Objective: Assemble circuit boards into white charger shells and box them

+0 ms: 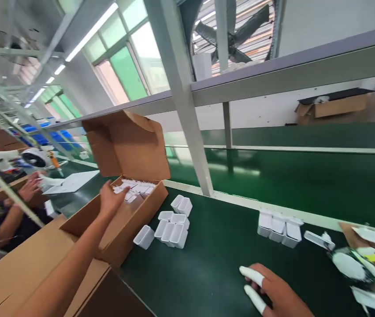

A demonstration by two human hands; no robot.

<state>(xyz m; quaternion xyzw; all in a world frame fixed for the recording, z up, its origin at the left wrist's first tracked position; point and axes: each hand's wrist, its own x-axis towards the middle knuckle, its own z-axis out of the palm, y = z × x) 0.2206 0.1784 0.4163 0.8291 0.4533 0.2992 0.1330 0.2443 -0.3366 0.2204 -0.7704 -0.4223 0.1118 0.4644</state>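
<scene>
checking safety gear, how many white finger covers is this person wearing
2, both on the right hand: a cover on the farther finger, a cover on the nearer. Other fingers may be hidden.

Your scene is bright and evenly lit. Daylight pours through the windows (131, 66) at far left, and the ceiling tubes (91, 33) add white light. Pale glare streaks the green belt (240, 169) in the middle distance. Shadows beside the white cases (170, 231) stay soft. Motion blur smears your near right corner and the far left, and straight beams bow towards the edges.
</scene>
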